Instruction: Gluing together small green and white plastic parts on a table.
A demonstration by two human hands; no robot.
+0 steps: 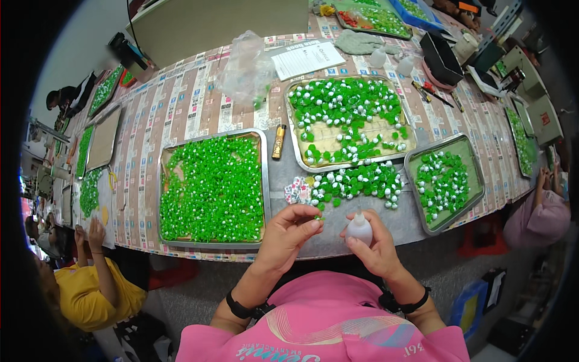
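Note:
My left hand (288, 232) pinches a small green piece (318, 218) between thumb and fingertips, just off the table's near edge. My right hand (375, 244) grips a small white squeeze bottle (359, 227), its nozzle pointing up toward the green piece. Just beyond both hands lies a loose pile of green and white pieces (357, 182) on the table. A metal tray (263, 181) packed with green pieces sits to the left of the pile.
A second tray (291, 120) of green and white pieces stands behind the pile, a smaller one (471, 158) to the right. A gold lighter (278, 142), a clear plastic bag (247, 66) and a paper sheet (309, 58) lie farther back. Other people sit at left and right.

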